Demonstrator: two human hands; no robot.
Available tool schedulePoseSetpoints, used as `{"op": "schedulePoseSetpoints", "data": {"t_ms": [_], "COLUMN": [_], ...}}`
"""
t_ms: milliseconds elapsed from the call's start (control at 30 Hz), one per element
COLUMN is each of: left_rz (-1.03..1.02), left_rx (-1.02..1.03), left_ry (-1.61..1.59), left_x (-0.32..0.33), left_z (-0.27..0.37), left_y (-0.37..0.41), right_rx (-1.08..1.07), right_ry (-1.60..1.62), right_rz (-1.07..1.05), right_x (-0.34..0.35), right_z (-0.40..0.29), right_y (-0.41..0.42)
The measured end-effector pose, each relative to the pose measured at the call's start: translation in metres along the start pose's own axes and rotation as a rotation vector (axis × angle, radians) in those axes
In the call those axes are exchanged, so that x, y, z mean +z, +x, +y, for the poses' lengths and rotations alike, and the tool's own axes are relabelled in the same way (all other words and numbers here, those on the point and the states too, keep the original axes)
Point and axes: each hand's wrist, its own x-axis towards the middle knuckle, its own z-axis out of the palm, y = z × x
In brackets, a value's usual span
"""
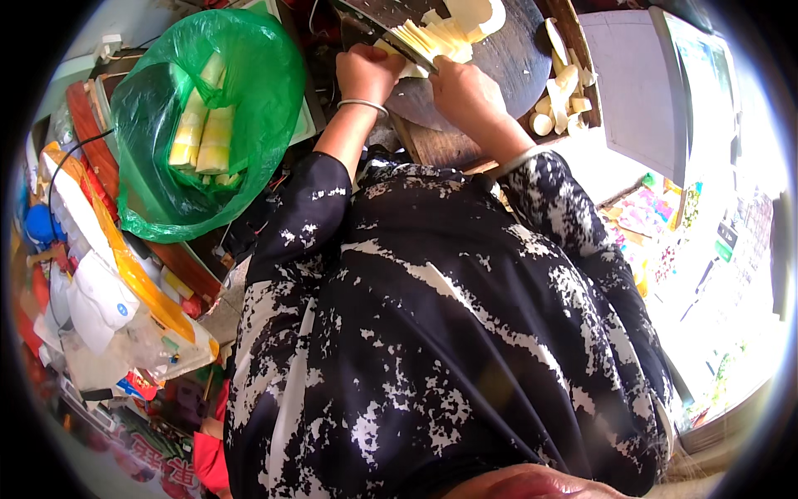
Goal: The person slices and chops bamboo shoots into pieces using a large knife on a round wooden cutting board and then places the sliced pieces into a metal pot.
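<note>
My right hand [466, 90] grips a knife [399, 38], whose dark blade runs up and to the left across the round wooden chopping board [520, 72]. Under the blade lies a pale piece of what looks like peeled bamboo shoot [413, 70]; the fingers of my left hand [369, 70] are closed on its left side. Thin, fanned slices [439, 38] rest just beyond the blade. A larger pale chunk [485, 17] sits at the board's far side. The knife's handle is mostly hidden in my right hand.
At left, an open green plastic bag [268, 81] holds several cut shoots [215, 143]. Peelings and end pieces [561, 103] lie right of the board, inside a wooden rim [586, 68]. A foam box with orange tape [124, 249] and clutter stand farther left.
</note>
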Motion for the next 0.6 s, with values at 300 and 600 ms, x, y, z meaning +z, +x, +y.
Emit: {"op": "schedulePoseSetpoints", "data": {"t_ms": [300, 600], "left_rz": [-0.046, -0.055], "left_rx": [-0.075, -0.090], "left_ry": [-0.093, -0.167], "left_x": [0.005, -0.004], "left_z": [-0.007, 0.015], "left_y": [0.003, 0.000], "right_rx": [-0.013, -0.016], "right_ry": [-0.017, -0.029], "right_rz": [-0.006, -0.003], "right_x": [-0.001, -0.003], "right_z": [-0.005, -0.009], "right_y": [0.009, 0.010]}}
